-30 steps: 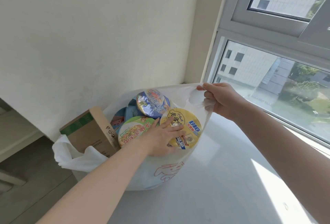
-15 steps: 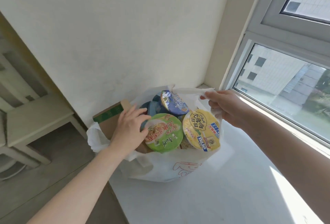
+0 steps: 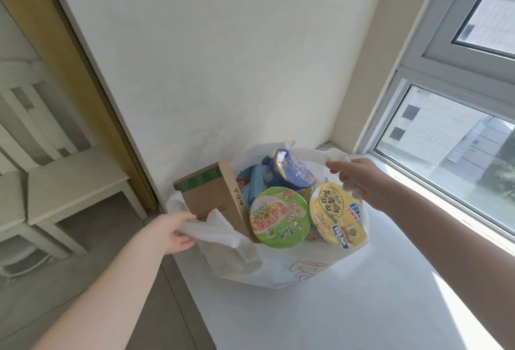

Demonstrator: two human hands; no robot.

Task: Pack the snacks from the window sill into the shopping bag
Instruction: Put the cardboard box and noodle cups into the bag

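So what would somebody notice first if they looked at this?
A stuffed white bag sits on the sill, with a green bowl, a yellow bowl and a blue bowl crowding its top and a box poking out on the left. The left hand and the right hand each grip a handle.

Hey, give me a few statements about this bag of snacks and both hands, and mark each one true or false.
1. The shopping bag stands on the window sill. True.
2. The left hand grips a handle of the bag. True.
3. The right hand holds the green-lidded bowl. False: it grips the bag's other handle.
4. The cardboard box lies on the sill beside the bag. False: it stands inside the bag, left of the green-lidded bowl.
5. The yellow-lidded bowl sits in the bag, right of the green-lidded one. True.
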